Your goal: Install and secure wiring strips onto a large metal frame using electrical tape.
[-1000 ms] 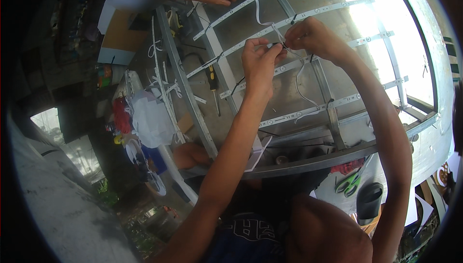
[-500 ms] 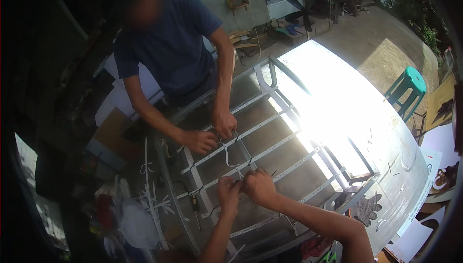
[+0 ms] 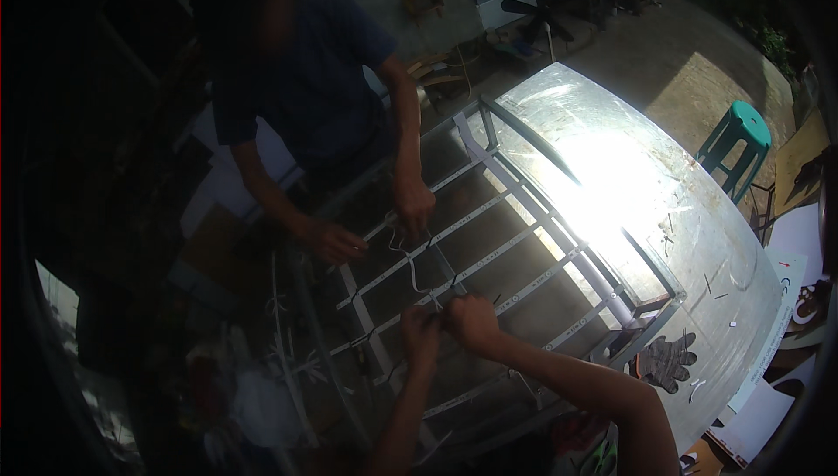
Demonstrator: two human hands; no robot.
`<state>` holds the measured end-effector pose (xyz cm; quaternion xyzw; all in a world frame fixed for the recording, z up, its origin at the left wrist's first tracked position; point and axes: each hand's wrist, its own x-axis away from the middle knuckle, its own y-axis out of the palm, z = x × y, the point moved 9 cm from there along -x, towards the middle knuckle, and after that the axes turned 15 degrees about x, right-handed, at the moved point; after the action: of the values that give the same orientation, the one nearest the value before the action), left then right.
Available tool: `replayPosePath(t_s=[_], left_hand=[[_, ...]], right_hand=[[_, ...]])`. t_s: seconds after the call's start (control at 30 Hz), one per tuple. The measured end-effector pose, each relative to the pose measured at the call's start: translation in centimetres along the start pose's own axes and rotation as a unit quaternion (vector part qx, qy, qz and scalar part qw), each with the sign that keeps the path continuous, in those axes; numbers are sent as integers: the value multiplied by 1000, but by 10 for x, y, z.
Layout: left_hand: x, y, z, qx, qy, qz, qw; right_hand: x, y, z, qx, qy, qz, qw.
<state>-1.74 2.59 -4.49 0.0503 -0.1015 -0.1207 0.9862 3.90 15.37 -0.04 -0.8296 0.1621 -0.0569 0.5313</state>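
My left hand [image 3: 422,334] and my right hand [image 3: 472,323] meet at a crossing of the metal frame [image 3: 681,298]. Fingers closed on both, they pinch something small that I cannot make out, next to a light strip [image 3: 480,264] with printed marks. Running up from my fingertips is a thin white cable [image 3: 414,273]. Across the frame, a co-worker's one hand [image 3: 414,204] is at the cable's far end; the other hand [image 3: 336,243] hovers over the strips, its fingers loosely bent.
The frame lies on a shiny metal table [image 3: 724,336] with strong sun glare. A dark grey glove [image 3: 668,361] and small scraps lie to the right. Beyond the table stand a green stool [image 3: 738,149] and a black fan [image 3: 539,20]. White strips [image 3: 292,371] hang at left.
The co-worker's hand on the left has drawn back from the strip, and the other has shifted slightly up. My hands stay at the same crossing. The picture is darker.
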Motion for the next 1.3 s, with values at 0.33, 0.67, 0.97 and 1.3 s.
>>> replayPosePath(t_s=[0.33,0.67,0.97,1.3], left_hand=[[9,-1,8,-76,9,-39,996],[3,-10,20,-30,27,-75,996],[-17,17,13,-93,-60,-278,954],[-27,22,10,-74,-90,-344,932]], right_hand=[[11,0,1,-16,21,20,999],[5,8,19,-89,53,2,995],[-6,0,27,-99,75,-38,992],[1,-4,25,-161,60,-62,983]])
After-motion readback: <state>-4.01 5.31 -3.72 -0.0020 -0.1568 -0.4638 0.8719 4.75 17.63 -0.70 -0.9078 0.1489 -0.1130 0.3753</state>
